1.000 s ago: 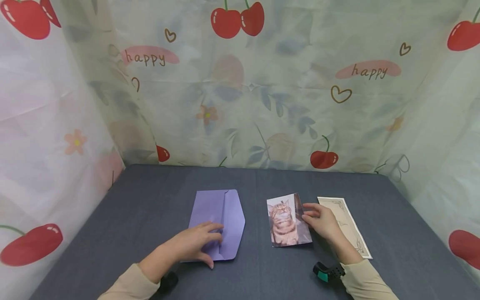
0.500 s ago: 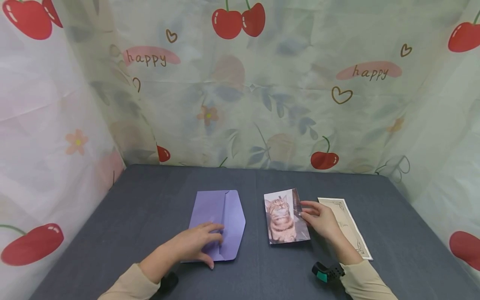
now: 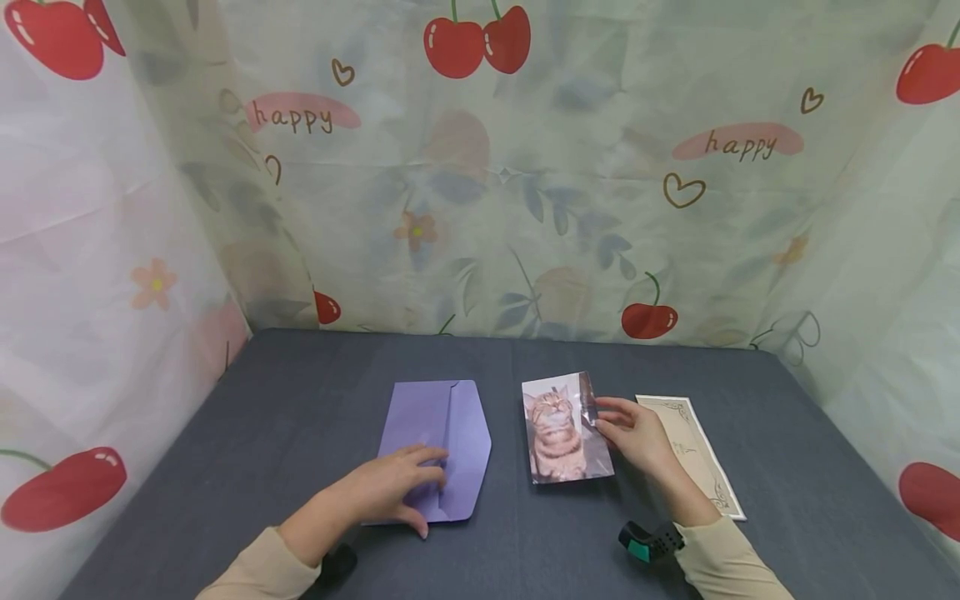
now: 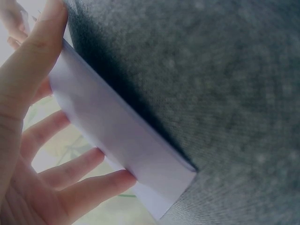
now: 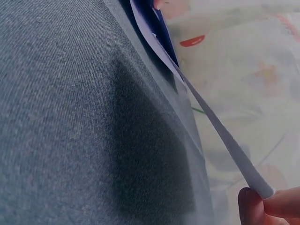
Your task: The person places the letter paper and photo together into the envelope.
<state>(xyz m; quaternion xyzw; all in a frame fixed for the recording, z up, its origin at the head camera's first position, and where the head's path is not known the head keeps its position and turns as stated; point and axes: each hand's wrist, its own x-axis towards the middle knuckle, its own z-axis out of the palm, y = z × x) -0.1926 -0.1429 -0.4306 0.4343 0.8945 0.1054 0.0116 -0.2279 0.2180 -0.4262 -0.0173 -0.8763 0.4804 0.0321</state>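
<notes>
A purple envelope (image 3: pixel 470 446) lies on the dark table with its flap spread to the right. On its left part rests my left hand (image 3: pixel 386 486), fingers spread and fingertips touching the paper; in the left wrist view the thumb is by the envelope's edge. My right hand (image 3: pixel 643 442) pinches a cat photo card (image 3: pixel 557 437) by its right edge between thumb and fingers. The right wrist view shows the card (image 5: pixel 225 136) edge-on, held above the table with its shadow beneath.
A cream card with an ornate printed border (image 3: pixel 697 458) lies on the table at the right, partly behind the right hand and forearm. Cherry-patterned cloth (image 3: pixel 502 208) stands behind and at both sides of the dark tabletop (image 3: pixel 315 400). A black wrist strap (image 3: pixel 648 542) hangs by the right sleeve.
My right hand has lifted the cat photo card a little and carried it slightly left, toward the envelope. The left hand and the envelope stay in place.
</notes>
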